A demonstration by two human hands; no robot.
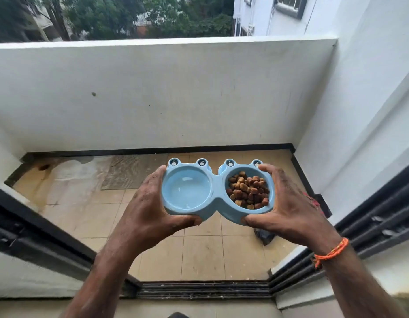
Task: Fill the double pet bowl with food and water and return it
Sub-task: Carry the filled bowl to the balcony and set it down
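Above the balcony floor (199,253), in front of the open sliding door, a person holds a light blue double pet bowl (216,193) level in the air with both hands. The left hand (150,207) grips the bowl's left end, its thumb curled under the near edge and its fingers wrapped round the far side. The right hand (288,203) grips the right end the same way, thumb at the near edge and fingertips hooked over the far rim. The left compartment holds clear water (187,191); the right compartment is filled with brown kibble (248,190). Four small frog-eye bumps stand along the bowl's far edge. An orange thread bracelet (330,252) circles the right wrist. Below the bowl the floor is tan tile, with a worn mat (132,172) lying near the white parapet wall (153,95) and a stained, damp patch at the far left corner. The dark door track (203,290) runs across the threshold. Trees and a white building show beyond the wall.
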